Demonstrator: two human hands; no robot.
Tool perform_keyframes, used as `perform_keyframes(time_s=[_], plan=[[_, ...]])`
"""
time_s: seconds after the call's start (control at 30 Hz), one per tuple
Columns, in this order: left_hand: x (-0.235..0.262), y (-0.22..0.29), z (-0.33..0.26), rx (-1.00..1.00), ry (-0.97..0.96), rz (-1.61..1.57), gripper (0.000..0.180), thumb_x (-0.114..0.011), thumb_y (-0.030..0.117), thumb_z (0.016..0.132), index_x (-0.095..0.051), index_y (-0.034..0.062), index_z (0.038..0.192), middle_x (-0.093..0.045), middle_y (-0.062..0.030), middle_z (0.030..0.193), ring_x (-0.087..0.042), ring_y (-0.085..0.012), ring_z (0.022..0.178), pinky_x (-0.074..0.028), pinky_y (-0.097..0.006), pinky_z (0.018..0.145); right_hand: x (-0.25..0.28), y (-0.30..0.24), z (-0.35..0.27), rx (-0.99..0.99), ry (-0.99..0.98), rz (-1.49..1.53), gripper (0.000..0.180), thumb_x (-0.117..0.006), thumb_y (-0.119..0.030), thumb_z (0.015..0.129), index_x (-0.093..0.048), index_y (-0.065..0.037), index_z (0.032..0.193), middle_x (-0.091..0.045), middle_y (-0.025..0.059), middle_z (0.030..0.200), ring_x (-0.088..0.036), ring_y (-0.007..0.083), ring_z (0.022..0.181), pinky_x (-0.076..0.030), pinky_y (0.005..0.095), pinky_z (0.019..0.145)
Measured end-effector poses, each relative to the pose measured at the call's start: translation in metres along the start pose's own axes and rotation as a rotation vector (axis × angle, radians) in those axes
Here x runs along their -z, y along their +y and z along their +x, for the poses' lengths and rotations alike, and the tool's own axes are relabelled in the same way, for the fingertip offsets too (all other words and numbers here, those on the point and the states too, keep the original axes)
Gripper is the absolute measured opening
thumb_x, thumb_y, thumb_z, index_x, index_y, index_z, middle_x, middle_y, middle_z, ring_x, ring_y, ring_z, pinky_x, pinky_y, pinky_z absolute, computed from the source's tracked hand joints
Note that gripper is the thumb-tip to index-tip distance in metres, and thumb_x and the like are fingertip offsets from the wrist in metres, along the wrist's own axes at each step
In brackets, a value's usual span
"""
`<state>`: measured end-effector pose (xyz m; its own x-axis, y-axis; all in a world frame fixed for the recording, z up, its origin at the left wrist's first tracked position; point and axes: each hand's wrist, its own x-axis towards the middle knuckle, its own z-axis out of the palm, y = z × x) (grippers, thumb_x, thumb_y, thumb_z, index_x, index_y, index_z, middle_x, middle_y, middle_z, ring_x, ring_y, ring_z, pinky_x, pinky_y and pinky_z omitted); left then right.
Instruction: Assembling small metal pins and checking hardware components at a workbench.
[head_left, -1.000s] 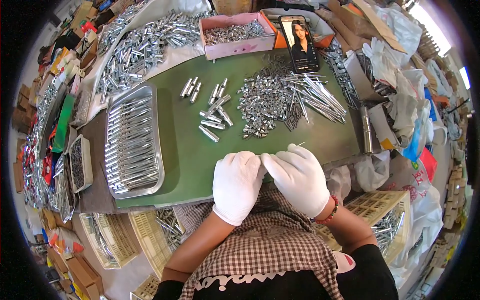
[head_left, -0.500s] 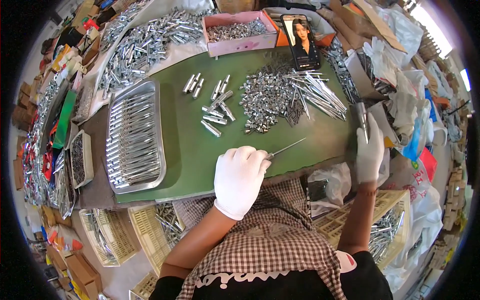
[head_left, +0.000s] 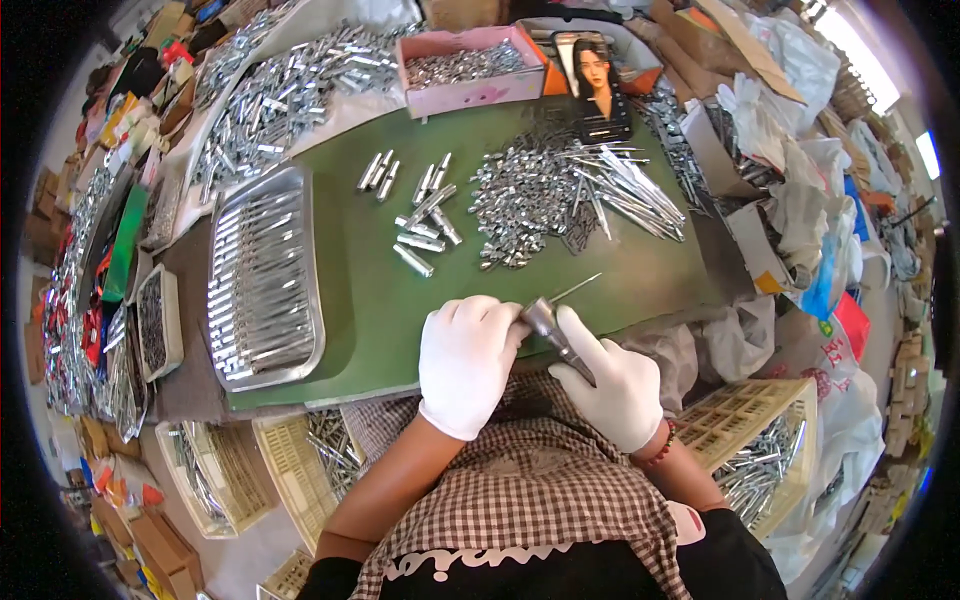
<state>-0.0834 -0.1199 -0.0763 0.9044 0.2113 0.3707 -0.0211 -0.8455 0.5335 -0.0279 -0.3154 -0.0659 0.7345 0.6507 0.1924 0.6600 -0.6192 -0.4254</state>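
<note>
My left hand (head_left: 466, 362), in a white glove, is closed at the front edge of the green mat (head_left: 375, 335). A thin pointed metal rod (head_left: 580, 287) extends right from beside its fingertips, partly hidden behind a hammer head. My right hand (head_left: 622, 392), also gloved, grips the small metal hammer (head_left: 545, 318), whose head is right beside the left fingertips. Beyond the hands lies a heap of small metal caps (head_left: 520, 195). Long thin rods (head_left: 635, 190) are piled to its right. Several short metal tubes (head_left: 428, 215) lie left of the heap.
A steel tray (head_left: 317, 300) of finished-looking rods in rows stands at left. At the back are a pink box (head_left: 440, 98) of small parts, a tube pile (head_left: 270, 100) and a propped phone (head_left: 598, 85). Cream crates (head_left: 285, 465) of metal parts stand below the table edge.
My right hand has swung left and nearer from the table's right side, bringing the hammer beside my left hand. The left hand stays nearly in place with the rod; the view shifts slightly.
</note>
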Motion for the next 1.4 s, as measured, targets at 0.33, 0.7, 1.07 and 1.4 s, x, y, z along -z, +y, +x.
perform_keyframes(time_s=[0.33,0.7,1.07,1.4], plan=[[-0.005,0.002,0.000,0.014,0.030,0.028,0.021,-0.077,0.016,0.083,-0.075,0.0122,0.103,-0.067,-0.0073,0.096,-0.063,-0.0322,0.092,-0.047,-0.045,0.083,0.050,0.128,0.021,-0.353,0.369,-0.542,0.050,-0.075,-0.022,0.090,-0.064,-0.012,0.138,-0.071,0.0135,0.105,-0.067,0.0328,0.096,-0.052,0.0424,0.082],[0.003,0.005,0.004,0.038,-0.025,0.020,0.018,-0.076,0.020,0.082,-0.077,0.0118,0.098,-0.067,-0.0065,0.097,-0.064,-0.0315,0.093,-0.049,-0.045,0.084,0.038,0.128,0.097,-0.051,0.419,-0.321,0.015,-0.079,-0.017,0.082,-0.071,-0.010,0.092,-0.069,0.0094,0.092,-0.064,0.0346,0.094,-0.050,0.0463,0.083],[0.012,0.004,0.010,-0.089,0.083,0.013,0.010,-0.071,0.016,0.078,-0.066,0.0071,0.077,-0.063,-0.0114,0.079,-0.065,-0.0317,0.076,-0.053,-0.045,0.070,0.039,0.134,0.095,0.042,0.372,-0.305,0.005,-0.067,-0.006,0.090,-0.064,-0.002,0.091,-0.066,0.0156,0.092,-0.063,0.0372,0.092,-0.049,0.0460,0.082],[0.199,-0.167,0.010,0.139,0.220,0.509,0.016,-0.067,0.011,0.093,-0.068,0.0031,0.106,-0.070,-0.0159,0.104,-0.068,-0.0371,0.099,-0.054,-0.043,0.086,0.028,0.147,0.087,-0.158,0.726,0.090,0.018,-0.060,-0.012,0.105,-0.066,0.002,0.115,-0.067,0.0071,0.110,-0.064,0.0155,0.100,-0.050,0.0306,0.093]])
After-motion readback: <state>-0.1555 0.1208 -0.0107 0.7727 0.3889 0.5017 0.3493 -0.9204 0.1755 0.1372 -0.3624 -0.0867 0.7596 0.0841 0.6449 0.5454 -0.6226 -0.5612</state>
